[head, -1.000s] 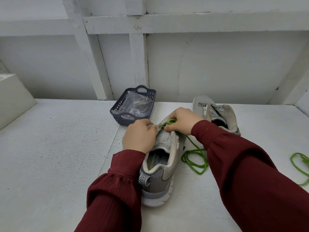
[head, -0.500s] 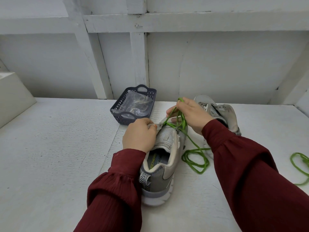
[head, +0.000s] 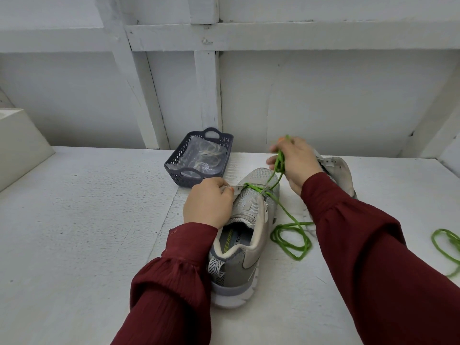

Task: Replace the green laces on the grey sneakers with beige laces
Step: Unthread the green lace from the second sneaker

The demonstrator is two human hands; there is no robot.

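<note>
A grey sneaker [head: 245,247] stands on the white table [head: 74,232], heel toward me. My left hand [head: 207,204] grips its left eyelet flap. My right hand [head: 295,161] is raised above the toe and pinches the green lace [head: 290,235], which runs taut from the lowest eyelets up to my fingers; its slack lies looped on the table right of the shoe. The second grey sneaker [head: 338,170] lies behind my right wrist, partly hidden. Beige laces [head: 206,155] in a clear wrapper sit in the dark basket [head: 185,180].
Another green lace [head: 446,247] lies loose at the right edge of the table. A white box [head: 20,145] stands at the far left. White wall beams rise directly behind the basket and shoes.
My right hand has risen up and to the right from the shoe's tongue, drawing the green lace out of the eyelets. My left hand has stayed on the flap.
</note>
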